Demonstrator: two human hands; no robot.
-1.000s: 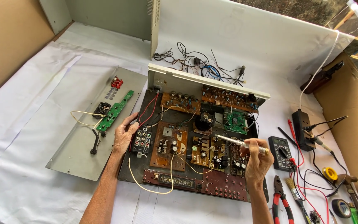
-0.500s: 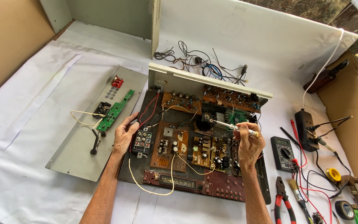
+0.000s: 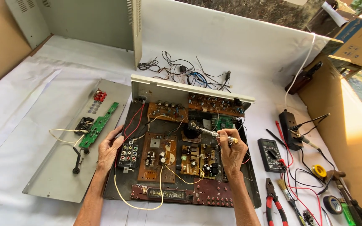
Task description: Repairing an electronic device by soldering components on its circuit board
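White sheet [image 3: 30, 109] over table – cardboard walls [image 3: 359, 138], sunlit right.

- The left hand [image 3: 110, 148] lies palm down at the left of the scene, fingers loosely spread and pointing to the far side, thumb angled to the right.
- Its bare forearm runs back from the wrist to the near edge, slightly left of centre.
- The right hand [image 3: 231, 151] is curled into a fist-like grip, knuckles up, fingers closed around a slim metal-tipped tool [image 3: 214, 134].
- Its forearm rises from the near edge at the right, wrist nearly straight.
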